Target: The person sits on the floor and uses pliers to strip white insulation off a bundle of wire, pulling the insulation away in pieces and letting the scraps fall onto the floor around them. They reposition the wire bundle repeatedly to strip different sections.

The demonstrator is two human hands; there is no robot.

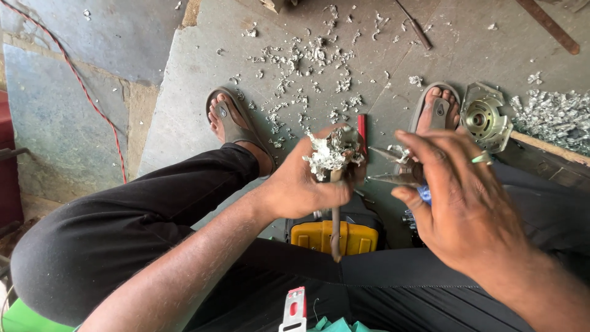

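In the middle of the frame, the left hand is closed tight around a thin brown rod that points down. At the top of the rod sits a clump of shiny silver scraps, just above the thumb. The right hand is on the right side, seen from the back. It is wrapped around blue-handled pliers. The pointy pliers tips are a little apart and reach toward the clump, just beside it. There is a green ring on one finger of the right hand.

Below the hands, between the knees, is a yellow and black box. Two feet in grey sandals rest on the grey floor. Many silver bits lie on the floor at the top middle. A round metal part lies at the upper right. A red wire runs down the upper left
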